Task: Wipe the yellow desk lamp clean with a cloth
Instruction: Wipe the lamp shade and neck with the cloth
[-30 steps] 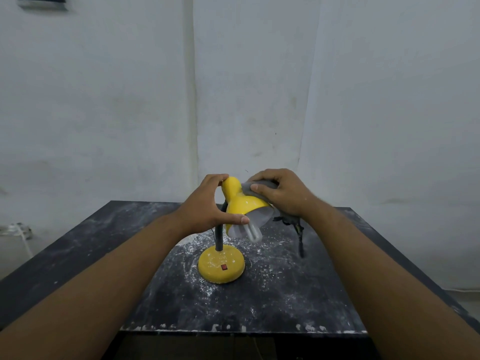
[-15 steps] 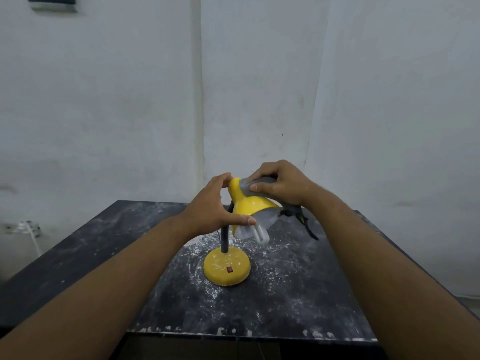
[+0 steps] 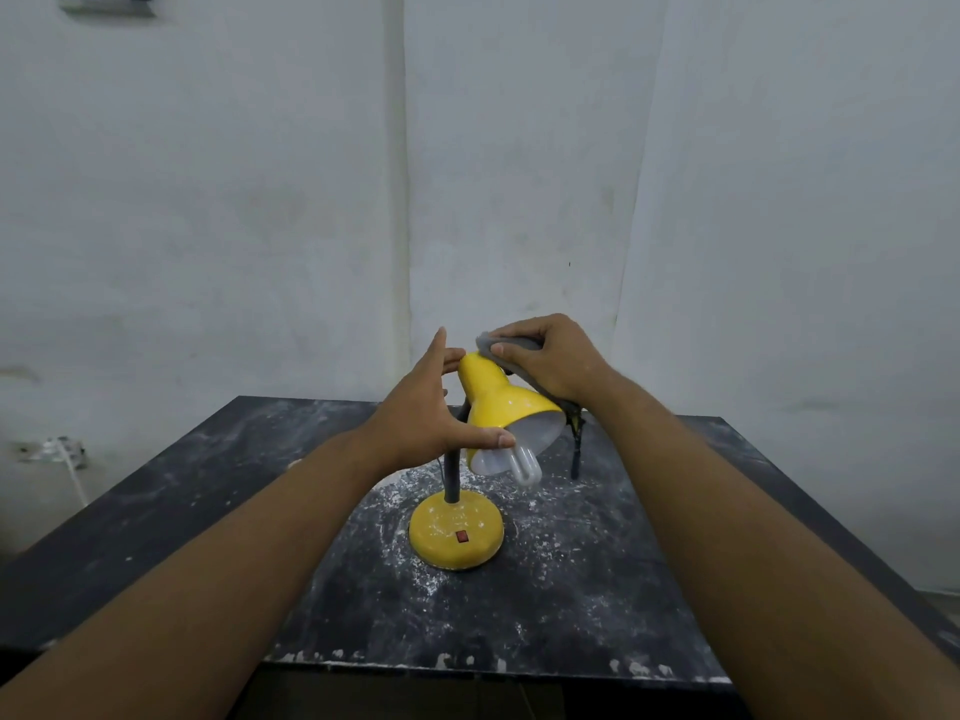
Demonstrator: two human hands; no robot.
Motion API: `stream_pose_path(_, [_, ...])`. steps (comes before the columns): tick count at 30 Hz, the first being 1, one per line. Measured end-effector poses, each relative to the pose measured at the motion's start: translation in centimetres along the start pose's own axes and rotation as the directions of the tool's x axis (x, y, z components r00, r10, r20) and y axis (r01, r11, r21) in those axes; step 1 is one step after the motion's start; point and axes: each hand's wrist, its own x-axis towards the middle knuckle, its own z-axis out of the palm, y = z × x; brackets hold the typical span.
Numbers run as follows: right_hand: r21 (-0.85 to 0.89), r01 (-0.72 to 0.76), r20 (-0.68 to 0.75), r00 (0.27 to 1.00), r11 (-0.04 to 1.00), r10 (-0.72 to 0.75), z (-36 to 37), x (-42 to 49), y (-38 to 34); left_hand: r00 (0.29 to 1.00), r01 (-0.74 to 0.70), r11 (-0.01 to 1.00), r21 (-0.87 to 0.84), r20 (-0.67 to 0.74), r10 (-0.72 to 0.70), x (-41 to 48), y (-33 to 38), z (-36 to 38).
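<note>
Left hand point(image 3: 422, 414) spread wide, fingers point(image 3: 488, 437) touching rim and narrow top of yellow desk lamp point(image 3: 496, 402) shade, steadying it. Lamp stands mid dusty black worktop point(image 3: 197, 491), between both hands, base below fingers. Right hand point(image 3: 553, 362) curled, pressing grey cloth point(image 3: 498, 341) onto shade's upper back.

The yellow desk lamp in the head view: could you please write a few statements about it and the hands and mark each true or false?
1. The right hand presses a grey cloth on the lamp shade. True.
2. The left hand rests flat on the table. False: it steadies the shade.
3. The lamp base has a red switch. True.
4. The shade holds no bulb. False: a white bulb protrudes.
</note>
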Motion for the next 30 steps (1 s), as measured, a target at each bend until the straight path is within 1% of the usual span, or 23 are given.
stream_pose_path(2, [-0.020,-0.010,-0.043,0.999,1.000,0.010,-0.3,-0.4,0.0,1.000,-0.012,1.000,0.007,-0.006,0.012,-0.1,-0.1,0.0])
stream_pose_path(3, [0.020,-0.001,-0.059,0.998,1.000,0.002,-0.4,-0.8,0.0,1.000,-0.011,1.000,0.006,-0.013,0.011,-0.1,-0.2,0.0])
stream_pose_path(5, [0.095,0.033,-0.021,0.999,0.995,-0.031,-0.7,-1.7,-0.4,1.000,0.002,1.000,-0.010,-0.026,-0.002,-0.2,-0.2,0.1])
stream_pose_path(7, [0.079,0.034,0.055,0.998,0.996,-0.038,-0.9,-2.7,-0.5,1.000,0.004,1.000,-0.031,-0.027,-0.005,-0.2,0.0,0.3])
stream_pose_path(9, [0.074,0.004,0.078,0.997,0.997,-0.010,-1.2,-3.8,0.1,1.000,-0.011,0.999,-0.045,-0.027,0.010,-0.2,0.0,0.6])
stream_pose_path(12, [0.120,-0.026,0.021,1.000,0.992,0.023,-1.9,-5.9,1.3,0.999,-0.030,0.999,-0.043,-0.044,0.029,-0.3,-0.2,0.7])
stream_pose_path(14, [0.135,-0.086,-0.005,0.996,0.987,0.087,-2.2,-7.4,2.4,0.998,-0.032,0.999,-0.032,-0.054,0.031,-0.3,-0.4,0.8])
stream_pose_path(16, [0.087,-0.162,-0.011,0.986,0.983,0.164,-2.0,-8.6,3.3,0.997,-0.032,0.999,-0.038,-0.072,0.029,-0.3,-0.6,0.8])
stream_pose_path(17, [0.066,-0.168,-0.065,0.983,0.984,0.173,-1.8,-9.0,3.5,0.996,-0.032,0.998,-0.045,-0.081,0.028,-0.3,-0.6,0.8])
stream_pose_path(18, [0.082,-0.154,-0.161,0.973,0.985,0.165,-1.6,-9.4,3.4,0.996,-0.031,0.998,-0.049,-0.085,0.027,-0.2,-0.6,0.9])
stream_pose_path(20, [0.221,-0.050,-0.352,0.927,0.974,0.127,-1.0,-9.8,2.3,0.996,-0.030,0.998,-0.055,-0.089,0.025,-0.1,-0.6,0.9])
stream_pose_path(21, [0.281,0.016,-0.390,0.916,0.959,0.099,-0.5,-9.9,1.6,0.996,-0.029,0.998,-0.059,-0.090,0.023,0.0,-0.5,0.9])
stream_pose_path(22, [0.321,0.058,-0.393,0.916,0.945,0.077,0.2,-10.0,1.1,0.996,-0.027,0.998,-0.063,-0.091,0.021,0.0,-0.5,1.0])
stream_pose_path(23, [0.338,0.066,-0.382,0.921,0.939,0.073,1.0,-10.2,0.9,0.996,-0.027,0.998,-0.064,-0.090,0.021,0.0,-0.5,1.0])
stream_pose_path(24, [0.358,0.041,-0.367,0.925,0.933,0.101,1.8,-10.3,1.0,0.996,-0.028,0.998,-0.062,-0.089,0.022,0.0,-0.6,1.1])
stream_pose_path(26, [0.450,-0.073,-0.318,0.918,0.890,0.236,2.7,-10.3,1.4,0.996,-0.031,0.998,-0.049,-0.079,0.027,0.0,-0.6,1.2])
stream_pose_path(28, [0.581,-0.174,-0.240,0.897,0.795,0.372,3.0,-10.2,1.3,0.997,-0.034,0.998,-0.047,-0.075,0.031,0.0,-0.6,1.3])
stream_pose_path(30, [0.667,-0.282,-0.128,0.869,0.689,0.479,3.0,-10.2,0.7,0.996,-0.033,0.998,-0.054,-0.081,0.029,-0.2,-0.6,1.4])
